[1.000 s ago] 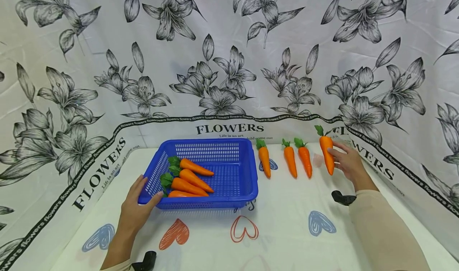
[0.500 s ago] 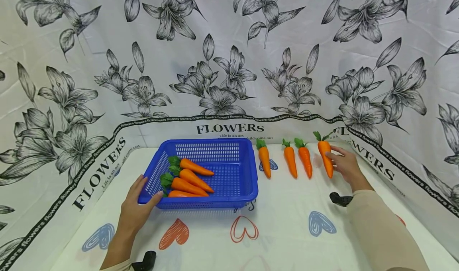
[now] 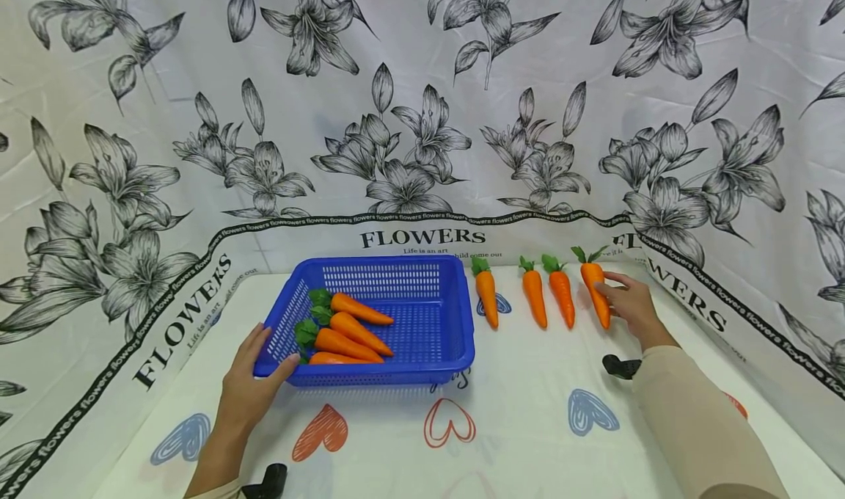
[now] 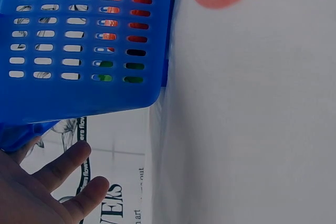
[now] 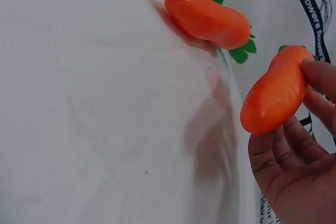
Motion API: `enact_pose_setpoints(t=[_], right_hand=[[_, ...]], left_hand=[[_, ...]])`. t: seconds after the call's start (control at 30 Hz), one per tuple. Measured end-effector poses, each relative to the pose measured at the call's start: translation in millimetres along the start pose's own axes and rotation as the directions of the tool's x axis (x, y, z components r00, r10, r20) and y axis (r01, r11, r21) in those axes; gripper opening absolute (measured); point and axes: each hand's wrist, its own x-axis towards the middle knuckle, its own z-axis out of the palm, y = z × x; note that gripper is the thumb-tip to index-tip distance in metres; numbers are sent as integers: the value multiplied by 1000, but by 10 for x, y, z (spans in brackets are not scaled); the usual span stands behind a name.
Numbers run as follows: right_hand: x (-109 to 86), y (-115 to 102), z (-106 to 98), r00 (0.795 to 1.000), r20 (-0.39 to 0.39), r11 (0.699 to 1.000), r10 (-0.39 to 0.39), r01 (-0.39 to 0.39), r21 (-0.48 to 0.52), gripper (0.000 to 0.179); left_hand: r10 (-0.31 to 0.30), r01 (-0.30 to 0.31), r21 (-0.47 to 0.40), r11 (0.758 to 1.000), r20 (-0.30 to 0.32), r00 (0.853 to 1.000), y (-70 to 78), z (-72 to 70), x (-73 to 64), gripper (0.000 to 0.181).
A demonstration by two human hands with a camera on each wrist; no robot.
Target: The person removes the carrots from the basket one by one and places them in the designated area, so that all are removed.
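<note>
Carrot [image 3: 595,297] in R hand [image 3: 631,304], pinched btwn thumb & fingers, has shifted L twd row of 3 carrots [image 3: 534,299]; prob. nearly lined up w/ them. L hand [image 3: 249,383], fingers spread, touches near-L corner of blue basket [image 3: 409,372].

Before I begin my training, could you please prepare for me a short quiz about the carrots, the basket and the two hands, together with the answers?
1. Count: how many carrots can be seen inside the basket?
2. True or false: the left fingers touch the basket.
3. Multiple choice: the right fingers have a carrot. Seen from the head view, where is this held carrot compared with the three loose carrots on the table?
A) left of them
B) between them
C) right of them

Key:
1. Four; the nearest is partly hidden by the front wall.
2. True.
3. C.
</note>
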Motion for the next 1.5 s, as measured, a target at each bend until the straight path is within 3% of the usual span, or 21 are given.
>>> enact_pose_setpoints(t=[0.37, 0.63, 1.5], right_hand=[[15, 59, 60, 999, -45, 997, 22, -25, -71, 60], [65, 136, 76, 993, -114, 972, 12, -39, -231, 60], [152, 178, 279, 969, -240, 941, 57, -132, -311, 54]], left_hand=[[2, -2, 5, 1000, 6, 1000, -29, 8, -3, 84], [3, -3, 10, 1000, -3, 1000, -38, 22, 12, 84], [5, -5, 6, 1000, -2, 1000, -33, 7, -4, 83]])
